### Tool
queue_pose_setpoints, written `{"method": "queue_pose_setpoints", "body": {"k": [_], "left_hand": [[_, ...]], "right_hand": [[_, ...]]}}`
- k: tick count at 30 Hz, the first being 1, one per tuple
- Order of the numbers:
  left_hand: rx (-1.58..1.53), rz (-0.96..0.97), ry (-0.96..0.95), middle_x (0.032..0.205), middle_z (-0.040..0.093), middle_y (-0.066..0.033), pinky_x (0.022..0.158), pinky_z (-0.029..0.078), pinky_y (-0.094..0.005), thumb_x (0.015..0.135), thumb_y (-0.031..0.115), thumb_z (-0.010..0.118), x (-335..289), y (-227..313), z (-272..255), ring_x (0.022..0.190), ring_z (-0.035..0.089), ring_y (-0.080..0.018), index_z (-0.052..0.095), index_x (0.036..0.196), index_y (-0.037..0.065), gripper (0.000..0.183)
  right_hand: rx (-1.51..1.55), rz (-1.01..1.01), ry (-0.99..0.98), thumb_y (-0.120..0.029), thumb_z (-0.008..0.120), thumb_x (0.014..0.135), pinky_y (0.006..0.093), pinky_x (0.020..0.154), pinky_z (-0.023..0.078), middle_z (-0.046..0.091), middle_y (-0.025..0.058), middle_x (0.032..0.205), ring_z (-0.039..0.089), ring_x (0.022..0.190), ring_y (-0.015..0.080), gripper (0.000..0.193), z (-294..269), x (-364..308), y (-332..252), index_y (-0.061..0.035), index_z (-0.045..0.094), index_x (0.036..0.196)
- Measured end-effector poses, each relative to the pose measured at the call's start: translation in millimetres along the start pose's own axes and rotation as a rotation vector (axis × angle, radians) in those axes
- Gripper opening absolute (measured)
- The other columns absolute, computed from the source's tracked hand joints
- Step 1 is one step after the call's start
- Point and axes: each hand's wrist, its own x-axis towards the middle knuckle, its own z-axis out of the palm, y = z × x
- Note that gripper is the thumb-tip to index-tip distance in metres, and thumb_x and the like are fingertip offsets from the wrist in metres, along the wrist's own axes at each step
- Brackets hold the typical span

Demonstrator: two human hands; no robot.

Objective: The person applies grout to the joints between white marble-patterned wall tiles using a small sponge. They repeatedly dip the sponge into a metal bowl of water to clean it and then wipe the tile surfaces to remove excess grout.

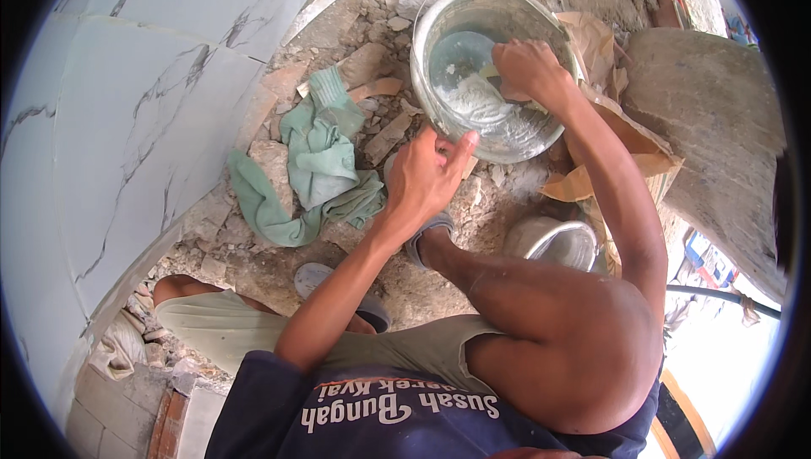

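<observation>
A round plastic bucket, its wall smeared with grey residue, stands tilted toward me on the rubble. It holds wet whitish paste and some cloudy water. My left hand is at the bucket's near rim, thumb and curled fingers closed on the edge. My right hand reaches inside over the paste, its fingers closed round a small tool whose shape is mostly hidden. Left of the bucket a crumpled green cloth lies on the broken stones.
Large marbled tiles cover the left side. A smaller pail stands near my raised knee. A torn brown paper bag lies right of the bucket, beside a big grey slab. Broken rubble covers the ground. A dark hose runs at the right.
</observation>
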Motion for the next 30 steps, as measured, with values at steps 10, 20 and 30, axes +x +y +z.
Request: {"method": "queue_pose_setpoints", "body": {"k": [10, 20, 30], "left_hand": [[-0.293, 0.124, 0.032, 0.111, 0.082, -0.0139, 0.085, 0.059, -0.0334, 0.108, 0.021, 0.073, 14, -12, 16, 0.099, 0.075, -0.0154, 0.074, 0.123, -0.003, 0.029], [-0.307, 0.142, 0.041, 0.109, 0.081, -0.0145, 0.081, 0.061, -0.0339, 0.108, 0.022, 0.073, 16, -4, 18, 0.096, 0.074, -0.0149, 0.073, 0.121, -0.005, 0.030], [-0.432, 0.179, -0.002, 0.111, 0.079, -0.0153, 0.082, 0.062, -0.0340, 0.109, 0.022, 0.071, 27, 2, 44, 0.095, 0.075, -0.0183, 0.072, 0.119, -0.003, 0.027]], "right_hand": [[0.022, -0.080, 0.018, 0.002, 0.067, 0.078, 0.0475, 0.080, 0.065, 0.079, 0.0278, 0.094, 0.081, 0.091, 0.0415, 0.018, -12, -4, -9, 0.0040, 0.078, 0.092], [0.250, -0.090, -0.164, -0.024, 0.083, 0.080, 0.0455, 0.105, 0.056, 0.076, 0.0180, 0.122, 0.071, 0.121, 0.0371, 0.045, -16, -10, 19, -0.0059, 0.079, 0.121], [1.064, -0.001, 0.205, -0.010, 0.083, 0.093, 0.0387, 0.109, 0.055, 0.075, 0.0123, 0.128, 0.071, 0.123, 0.0235, 0.049, -88, -100, 52, -0.0003, 0.069, 0.139]]}}
